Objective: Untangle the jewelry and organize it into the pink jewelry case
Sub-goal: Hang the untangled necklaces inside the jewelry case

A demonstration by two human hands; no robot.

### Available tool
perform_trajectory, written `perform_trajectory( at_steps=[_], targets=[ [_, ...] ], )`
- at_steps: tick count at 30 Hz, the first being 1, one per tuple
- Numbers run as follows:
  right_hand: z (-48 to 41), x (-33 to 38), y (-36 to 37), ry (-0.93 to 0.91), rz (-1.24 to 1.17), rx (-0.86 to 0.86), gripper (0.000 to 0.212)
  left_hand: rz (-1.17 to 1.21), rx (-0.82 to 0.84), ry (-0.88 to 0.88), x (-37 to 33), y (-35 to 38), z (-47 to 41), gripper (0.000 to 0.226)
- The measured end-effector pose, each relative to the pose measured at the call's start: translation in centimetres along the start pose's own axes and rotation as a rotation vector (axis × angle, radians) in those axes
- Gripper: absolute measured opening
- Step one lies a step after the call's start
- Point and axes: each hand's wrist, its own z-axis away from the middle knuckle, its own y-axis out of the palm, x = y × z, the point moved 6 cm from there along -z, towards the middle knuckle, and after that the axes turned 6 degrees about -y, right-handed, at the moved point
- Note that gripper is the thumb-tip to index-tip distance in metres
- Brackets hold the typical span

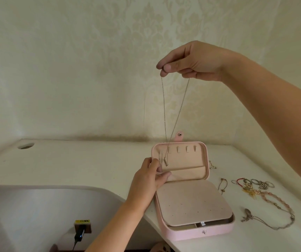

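Thin gold chain necklace [164, 110] hangs plumb.
My right hand [197, 60] pinches its top; pendant [165, 163] straight below, against the lid of the open pink jewelry case [191, 233], which my left hand [149, 180] grips.

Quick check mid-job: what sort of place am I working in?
Likely a home room, perhaps a bedroom: damask wallpaper, a white desk with a cable hole, and a pink jewelry case open beside loose jewelry.

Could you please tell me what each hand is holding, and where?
Right hand pinches the necklace at its top; left hand grips the left edge of the case lid.
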Motion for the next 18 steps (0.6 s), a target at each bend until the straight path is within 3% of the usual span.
perform_trajectory(
  at_steps=[18],
  targets=[
    [0.5,-2.2,2.1,-0.001,0.195,0.09,0.018,-0.024,-0.015,0.034,-0.3,0.0,0.1,0.032]
  ],
)
